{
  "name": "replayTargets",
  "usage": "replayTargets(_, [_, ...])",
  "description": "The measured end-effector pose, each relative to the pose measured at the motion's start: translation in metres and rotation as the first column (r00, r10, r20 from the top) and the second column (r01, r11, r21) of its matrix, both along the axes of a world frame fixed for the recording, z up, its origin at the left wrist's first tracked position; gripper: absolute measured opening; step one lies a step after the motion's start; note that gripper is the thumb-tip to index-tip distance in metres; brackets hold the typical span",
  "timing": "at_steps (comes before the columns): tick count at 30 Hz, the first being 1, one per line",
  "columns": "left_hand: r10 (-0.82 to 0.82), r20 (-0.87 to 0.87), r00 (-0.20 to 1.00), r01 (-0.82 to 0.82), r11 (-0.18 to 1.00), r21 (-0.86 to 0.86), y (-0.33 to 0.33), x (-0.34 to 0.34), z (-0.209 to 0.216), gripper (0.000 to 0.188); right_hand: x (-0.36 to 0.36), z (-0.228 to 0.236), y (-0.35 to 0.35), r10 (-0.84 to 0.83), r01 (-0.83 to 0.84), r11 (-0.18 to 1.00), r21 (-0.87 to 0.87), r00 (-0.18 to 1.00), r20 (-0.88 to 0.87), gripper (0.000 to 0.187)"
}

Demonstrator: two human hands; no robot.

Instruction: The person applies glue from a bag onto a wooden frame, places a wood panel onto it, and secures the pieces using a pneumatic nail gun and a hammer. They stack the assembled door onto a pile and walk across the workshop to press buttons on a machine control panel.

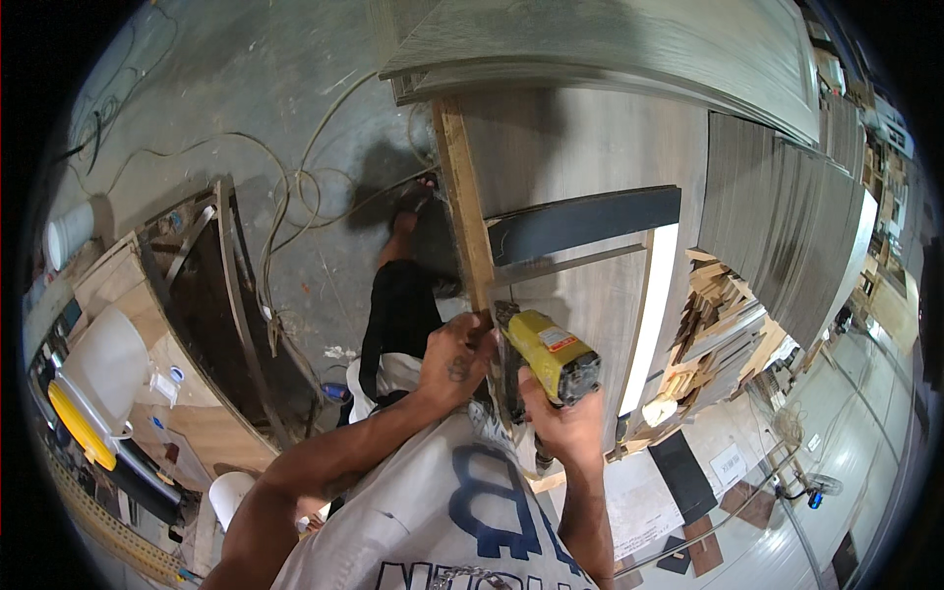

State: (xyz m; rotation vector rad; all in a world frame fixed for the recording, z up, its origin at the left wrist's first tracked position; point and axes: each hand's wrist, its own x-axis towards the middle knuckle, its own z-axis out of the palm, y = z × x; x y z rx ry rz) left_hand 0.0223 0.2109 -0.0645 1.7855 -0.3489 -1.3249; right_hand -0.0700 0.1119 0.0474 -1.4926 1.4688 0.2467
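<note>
My right hand (568, 423) is wrapped round the handle of a yellow and black nail gun (543, 346). The tool's nose points left, at the edge of the wood-grain workbench top. Just left of that nose, my left hand (456, 362) is closed at the bench edge, fingers bent against a narrow wooden strip (462, 187). Whether anything small sits inside those fingers is hidden. Beyond the nail gun lie a dark flat board (587, 224) and a thin grey strip (578, 262). A white-edged strip (650, 320) runs along their right side.
Grey panels (610, 49) are stacked at the far side, with more grey boards (772, 211) at right. Wood offcuts (703, 339) pile up below those boards. A looped air hose (285, 197) crosses the floor at left, near a wooden cart (197, 344) with a white bucket (103, 364).
</note>
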Motion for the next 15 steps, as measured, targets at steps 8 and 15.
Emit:
replayTargets(8, [-0.014,-0.008,1.000,0.014,0.999,0.038,0.004,-0.004,-0.005,0.017,0.007,0.003,-0.008,-0.018,0.022,0.999,0.035,0.994,-0.111,0.022])
replayTargets(15, [-0.069,0.029,0.997,0.069,0.997,-0.015,0.008,-0.005,-0.013,0.015,0.013,0.005,-0.006,0.098,-0.101,0.989,-0.105,0.995,-0.033,0.023])
